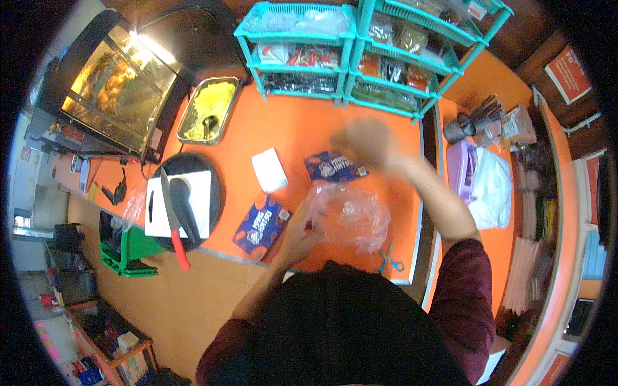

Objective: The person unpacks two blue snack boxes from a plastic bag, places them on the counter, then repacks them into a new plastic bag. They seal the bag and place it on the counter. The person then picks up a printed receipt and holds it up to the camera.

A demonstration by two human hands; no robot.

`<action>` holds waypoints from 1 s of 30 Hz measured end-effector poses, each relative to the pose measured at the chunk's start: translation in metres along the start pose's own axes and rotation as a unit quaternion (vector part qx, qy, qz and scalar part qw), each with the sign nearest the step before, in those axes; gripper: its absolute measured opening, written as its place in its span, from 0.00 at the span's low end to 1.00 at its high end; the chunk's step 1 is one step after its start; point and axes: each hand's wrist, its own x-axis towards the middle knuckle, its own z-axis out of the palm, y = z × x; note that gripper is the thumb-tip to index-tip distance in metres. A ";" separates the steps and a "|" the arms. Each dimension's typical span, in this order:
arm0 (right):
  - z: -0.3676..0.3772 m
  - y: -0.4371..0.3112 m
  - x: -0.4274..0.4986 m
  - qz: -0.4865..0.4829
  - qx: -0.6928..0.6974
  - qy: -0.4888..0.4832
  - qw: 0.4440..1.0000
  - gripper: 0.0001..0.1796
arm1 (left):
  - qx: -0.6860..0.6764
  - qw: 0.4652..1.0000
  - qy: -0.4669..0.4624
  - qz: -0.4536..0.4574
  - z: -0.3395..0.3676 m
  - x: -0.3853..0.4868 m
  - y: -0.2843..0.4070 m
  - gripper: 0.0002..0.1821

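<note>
Near the front of the orange counter, my left hand [301,234] grips the left edge of a crumpled clear plastic bag [359,217]. Motion blurs my right hand [367,142], so its fingers cannot be made out. It hovers beside and partly over a blue printed food box [324,169] that bears writing. A second such printed box [258,231] lies left of my left hand. Between the two boxes and farther back is a small white paper sheet [269,170]. Scissors with blue handles [392,263] lie to the right, close to the front edge.
At left, a knife [170,202] and a dark tong-like utensil [186,205] rest on a white cutting board [203,186]. Behind are a metal tray [181,135] of yellow food and a lit glass display case [116,87]. Teal plastic racks [350,70] with packets line the back.
</note>
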 end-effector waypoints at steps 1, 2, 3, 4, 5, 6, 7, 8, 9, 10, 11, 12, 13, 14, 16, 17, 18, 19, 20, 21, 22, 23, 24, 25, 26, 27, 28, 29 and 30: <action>-0.021 0.028 0.040 -0.006 -0.041 0.216 0.976 0.08 | -0.025 0.999 0.001 -0.029 0.001 0.000 -0.002 0.35; -0.036 0.058 0.088 0.064 0.013 0.260 0.963 0.09 | -0.052 0.997 0.005 -0.060 0.001 0.000 -0.004 0.35; -0.045 0.089 0.132 0.075 -0.045 0.340 0.936 0.10 | -0.063 0.996 0.010 -0.057 0.002 0.000 -0.005 0.35; -0.050 0.118 0.174 0.138 -0.052 0.325 0.934 0.10 | -0.076 0.995 0.022 -0.054 0.003 0.000 -0.007 0.35; -0.049 0.143 0.210 0.181 -0.064 0.334 0.923 0.10 | -0.079 0.994 0.019 -0.069 0.003 -0.001 -0.007 0.35; -0.044 0.165 0.239 0.197 -0.060 0.321 0.924 0.10 | -0.126 0.988 0.022 -0.083 0.004 -0.001 -0.008 0.35; -0.038 0.183 0.261 0.259 -0.070 0.312 0.912 0.10 | -0.161 0.980 0.009 -0.113 0.002 -0.002 -0.009 0.35; -0.029 0.196 0.276 0.239 -0.066 0.303 0.920 0.10 | -0.200 0.971 -0.006 -0.132 0.002 -0.002 -0.009 0.35; -0.022 0.205 0.287 0.254 -0.071 0.295 0.918 0.11 | -0.186 0.975 0.000 -0.125 0.000 -0.001 -0.010 0.35; -0.018 0.214 0.295 0.292 -0.066 0.248 0.921 0.11 | -0.175 0.979 0.004 -0.107 -0.002 0.000 -0.010 0.35; -0.016 0.221 0.299 0.270 -0.069 0.298 0.913 0.11 | -0.170 0.979 0.003 -0.109 -0.004 0.002 -0.011 0.35; -0.017 0.226 0.300 0.272 -0.065 0.310 0.908 0.11 | -0.156 0.984 0.001 -0.090 -0.007 0.004 -0.011 0.35; -0.019 0.230 0.299 0.270 -0.064 0.324 0.904 0.11 | -0.158 0.981 0.002 -0.113 -0.009 0.007 -0.012 0.35; -0.024 0.234 0.297 0.265 -0.069 0.326 0.905 0.11 | -0.170 0.977 -0.002 -0.128 -0.011 0.010 -0.012 0.35; -0.035 0.237 0.291 0.244 -0.085 0.305 0.917 0.10 | -0.176 0.976 -0.010 -0.129 -0.013 0.015 -0.012 0.36; -0.041 0.237 0.287 0.229 -0.102 0.331 0.910 0.10 | -0.167 0.979 -0.015 -0.114 -0.014 0.017 -0.010 0.36; -0.047 0.236 0.283 0.212 -0.100 0.338 0.911 0.09 | -0.175 0.979 -0.021 -0.107 -0.014 0.019 -0.009 0.37; -0.051 0.235 0.278 0.193 -0.103 0.365 0.905 0.08 | -0.173 0.979 -0.026 -0.108 -0.013 0.020 -0.008 0.37; -0.056 0.234 0.274 0.174 -0.107 0.392 0.897 0.07 | -0.187 0.975 -0.032 -0.119 -0.013 0.022 -0.007 0.37; -0.059 0.233 0.271 0.172 -0.103 0.411 0.889 0.07 | -0.205 0.970 -0.037 -0.124 -0.012 0.023 -0.006 0.37; -0.061 0.233 0.268 0.171 -0.099 0.429 0.881 0.06 | -0.189 0.974 -0.035 -0.118 -0.011 0.023 -0.006 0.37; -0.063 0.233 0.268 0.150 -0.099 0.453 0.873 0.06 | -0.178 0.978 -0.031 -0.106 -0.010 0.024 -0.006 0.37; -0.064 0.233 0.267 0.146 -0.076 0.480 0.862 0.06 | -0.167 0.981 -0.026 -0.093 -0.008 0.024 -0.006 0.38; -0.068 0.234 0.269 0.123 -0.057 0.513 0.848 0.06 | -0.181 0.977 -0.021 -0.108 -0.007 0.024 -0.007 0.38; -0.072 0.233 0.271 0.099 -0.037 0.544 0.832 0.07 | -0.196 0.973 -0.016 -0.123 -0.006 0.023 -0.008 0.39; -0.078 0.233 0.269 0.101 0.017 0.560 0.822 0.07 | -0.210 0.966 -0.014 -0.149 -0.005 0.022 -0.009 0.39; -0.086 0.229 0.267 0.102 0.070 0.575 0.809 0.08 | -0.198 0.969 -0.009 -0.144 -0.003 0.021 -0.010 0.40; -0.092 0.223 0.258 0.105 0.124 0.587 0.793 0.09 | -0.187 0.971 -0.006 -0.151 -0.003 0.020 -0.010 0.40; -0.101 0.213 0.246 0.095 0.128 0.615 0.773 0.09 | -0.197 0.971 0.003 -0.137 0.000 0.021 -0.011 0.41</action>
